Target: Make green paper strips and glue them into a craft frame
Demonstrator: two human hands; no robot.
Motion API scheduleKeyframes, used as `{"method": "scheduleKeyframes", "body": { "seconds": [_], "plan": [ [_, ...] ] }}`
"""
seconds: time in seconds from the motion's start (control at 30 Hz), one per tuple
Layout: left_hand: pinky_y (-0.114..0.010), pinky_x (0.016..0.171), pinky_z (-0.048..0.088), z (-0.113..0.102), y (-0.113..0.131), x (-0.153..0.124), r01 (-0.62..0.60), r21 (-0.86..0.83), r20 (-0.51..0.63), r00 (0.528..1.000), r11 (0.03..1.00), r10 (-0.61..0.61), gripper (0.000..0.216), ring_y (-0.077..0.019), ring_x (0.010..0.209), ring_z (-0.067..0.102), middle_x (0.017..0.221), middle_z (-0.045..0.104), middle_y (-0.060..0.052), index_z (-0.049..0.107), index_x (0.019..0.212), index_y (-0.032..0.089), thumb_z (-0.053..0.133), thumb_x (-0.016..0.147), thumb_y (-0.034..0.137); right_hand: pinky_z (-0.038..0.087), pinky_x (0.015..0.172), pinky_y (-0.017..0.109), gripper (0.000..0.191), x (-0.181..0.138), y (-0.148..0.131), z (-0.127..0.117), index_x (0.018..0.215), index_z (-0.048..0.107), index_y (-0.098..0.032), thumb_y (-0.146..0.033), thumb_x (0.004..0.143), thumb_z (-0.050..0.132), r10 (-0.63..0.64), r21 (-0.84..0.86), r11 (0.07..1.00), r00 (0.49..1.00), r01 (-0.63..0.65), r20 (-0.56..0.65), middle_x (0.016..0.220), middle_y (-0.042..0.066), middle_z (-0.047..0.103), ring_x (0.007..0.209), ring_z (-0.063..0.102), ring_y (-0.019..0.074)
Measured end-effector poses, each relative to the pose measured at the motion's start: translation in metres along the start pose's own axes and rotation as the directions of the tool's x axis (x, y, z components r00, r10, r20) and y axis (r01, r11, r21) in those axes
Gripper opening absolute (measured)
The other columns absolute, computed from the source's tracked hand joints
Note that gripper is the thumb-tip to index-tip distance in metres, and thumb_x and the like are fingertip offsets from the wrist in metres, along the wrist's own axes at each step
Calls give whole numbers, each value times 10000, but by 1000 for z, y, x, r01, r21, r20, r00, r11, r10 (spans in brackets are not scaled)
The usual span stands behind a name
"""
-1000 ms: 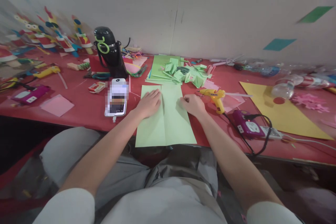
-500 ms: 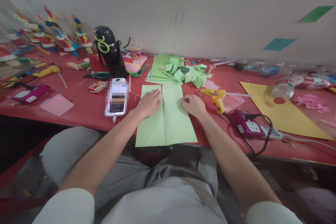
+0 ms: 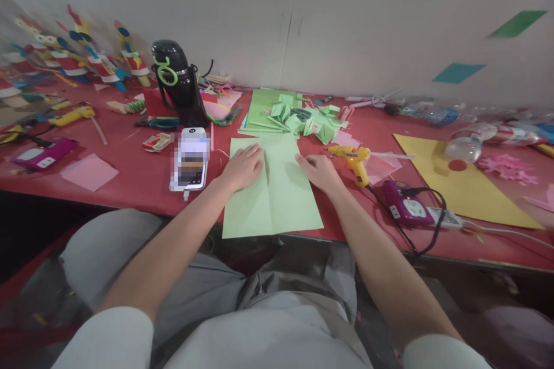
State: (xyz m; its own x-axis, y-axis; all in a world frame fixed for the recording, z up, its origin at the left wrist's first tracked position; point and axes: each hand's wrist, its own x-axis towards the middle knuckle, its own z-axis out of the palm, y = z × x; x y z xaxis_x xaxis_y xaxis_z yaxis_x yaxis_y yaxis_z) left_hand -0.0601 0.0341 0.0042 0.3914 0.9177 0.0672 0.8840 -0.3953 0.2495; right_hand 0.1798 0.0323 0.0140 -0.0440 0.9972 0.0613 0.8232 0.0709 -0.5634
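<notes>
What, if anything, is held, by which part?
The left hand rests flat on the green sheet; whether the right hand pinches its right edge cannot be told.

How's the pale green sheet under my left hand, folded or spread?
Spread: the pale green sheet lies opened out on the red table, a crease running down its middle.

Matt paper sheet (image 3: pixel 292 202), glossy flask (image 3: pixel 184 92)

Short white sleeves (image 3: pixel 110 337), pale grey shirt (image 3: pixel 272 334), grey trousers (image 3: pixel 210 285)
</notes>
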Motion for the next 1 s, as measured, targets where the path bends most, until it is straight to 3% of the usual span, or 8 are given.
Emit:
{"method": "scheduleKeyframes", "body": {
  "seconds": [0.1, 0.2, 0.3, 0.43, 0.6, 1.0],
  "plan": [
    [-447, 1210, 271, -7, 0, 1, 5, 24, -106, 994, 1000, -3, 411, -241, 1449, 386, 1564, 423, -108, 628, 1240, 166, 315, 1006, 291, 293, 546, 258, 422, 2, 3, 1, 620, 496, -202, -537, 877, 492, -19, 26, 999, 999, 18, 33, 576, 1, 497, 626, 473, 149],
    [-411, 1175, 340, -12, 4, -1, 15, 39, -187, 982, 999, -7, 394, -240, 1340, 515, 1473, 541, -76, 713, 1044, 193, 333, 999, 283, 299, 552, 257, 367, 3, 4, 2, 625, 503, -204, -477, 870, 495, -11, 33, 999, 1000, 11, 23, 590, 1, 511, 621, 471, 146],
    [-443, 1184, 320, -10, 8, -6, -9, 38, -93, 996, 999, 12, 438, -259, 1405, 446, 1521, 482, -112, 643, 1249, 160, 313, 1008, 317, 287, 549, 258, 363, 3, 2, 3, 608, 469, -205, -451, 875, 487, 12, 28, 1000, 1000, -12, 0, 597, -6, 508, 603, 453, 135],
    [-512, 1233, 178, -2, 7, -10, -5, 20, 76, 997, 1000, 3, 576, -273, 1533, 177, 1648, 215, -137, 341, 1527, 92, 242, 1025, 356, 260, 534, 267, 426, 2, -3, 3, 575, 390, -206, -479, 893, 471, 57, -7, 998, 998, -57, -22, 581, -10, 487, 578, 427, 128],
    [-472, 1250, 118, 2, 4, -9, 25, 27, 110, 994, 999, -27, 589, -236, 1543, 121, 1666, 153, -89, 268, 1567, 149, 199, 1027, 375, 260, 538, 272, 400, 2, -6, 3, 575, 401, -204, -434, 893, 478, 61, -86, 994, 998, -63, -21, 608, -1, 523, 599, 443, 135],
    [-467, 1251, 111, 4, 3, -8, 24, 47, 118, 993, 999, -30, 618, -228, 1545, 111, 1668, 139, -76, 239, 1579, 138, 179, 1020, 394, 274, 562, 273, 346, 0, -7, 4, 594, 482, -200, -379, 890, 487, 57, -139, 989, 998, -58, -11, 667, 24, 578, 638, 491, 149]
  ]
}}
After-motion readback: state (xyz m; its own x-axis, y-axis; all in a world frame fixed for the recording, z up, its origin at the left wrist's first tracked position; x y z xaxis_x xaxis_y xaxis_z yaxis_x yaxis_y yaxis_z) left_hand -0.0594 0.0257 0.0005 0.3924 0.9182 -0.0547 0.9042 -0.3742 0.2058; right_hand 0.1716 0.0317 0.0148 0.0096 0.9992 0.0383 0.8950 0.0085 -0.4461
